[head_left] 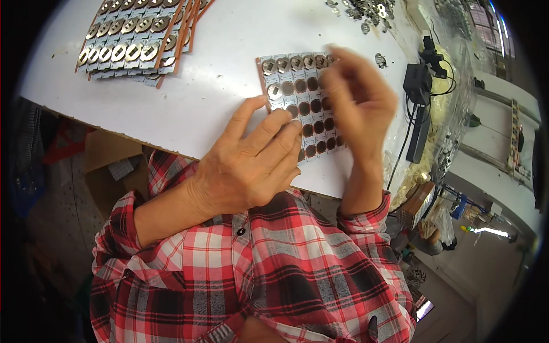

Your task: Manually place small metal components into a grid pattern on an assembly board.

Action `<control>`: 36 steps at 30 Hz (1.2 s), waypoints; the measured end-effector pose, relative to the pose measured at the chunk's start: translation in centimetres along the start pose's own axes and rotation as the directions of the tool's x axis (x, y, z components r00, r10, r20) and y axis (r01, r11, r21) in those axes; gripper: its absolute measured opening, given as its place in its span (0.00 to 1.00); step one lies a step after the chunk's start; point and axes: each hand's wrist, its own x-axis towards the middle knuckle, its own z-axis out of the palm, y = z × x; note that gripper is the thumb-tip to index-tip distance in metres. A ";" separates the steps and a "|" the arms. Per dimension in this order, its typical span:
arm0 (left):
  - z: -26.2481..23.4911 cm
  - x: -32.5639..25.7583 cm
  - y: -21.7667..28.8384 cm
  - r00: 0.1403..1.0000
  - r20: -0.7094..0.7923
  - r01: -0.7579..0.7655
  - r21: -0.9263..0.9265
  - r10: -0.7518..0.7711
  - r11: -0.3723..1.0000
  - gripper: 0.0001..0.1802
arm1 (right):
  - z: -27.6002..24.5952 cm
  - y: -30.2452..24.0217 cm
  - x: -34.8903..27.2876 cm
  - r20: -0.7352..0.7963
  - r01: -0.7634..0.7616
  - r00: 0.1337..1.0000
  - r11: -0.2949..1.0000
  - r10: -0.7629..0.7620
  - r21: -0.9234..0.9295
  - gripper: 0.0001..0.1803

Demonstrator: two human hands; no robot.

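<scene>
Evidently, the white tabletop carries, toward one o'clock, a pale brown-edged panel. The left hand spreads over its eight-o'clock side, the right hand is blurred at two — either grip's closure I cannot tell. Silvery fittings line its twelve-o'clock edge — dark circles below.

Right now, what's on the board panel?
Round metal parts along the top row of the board panel, one at the second row's left end. The left hand covers part of its lower left, the blurred right hand part of its right; what's beneath is hidden.
</scene>
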 end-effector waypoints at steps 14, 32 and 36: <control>0.1 0.1 -0.1 1.000 -0.013 0.020 0.020 -0.020 1.000 0.25 | -4.6 2.7 2.9 -0.183 -0.103 0.980 0.980 0.072 -0.168 0.06; 0.7 -0.3 -0.3 0.998 -0.055 0.015 0.016 -0.014 1.000 0.22 | 0.9 -2.4 -0.1 0.310 -0.221 0.928 0.975 0.206 0.013 0.08; 0.4 -0.2 -0.1 0.998 -0.058 0.012 0.003 -0.012 1.000 0.21 | 1.6 -2.4 -0.9 0.200 -0.148 0.969 0.989 0.142 0.013 0.09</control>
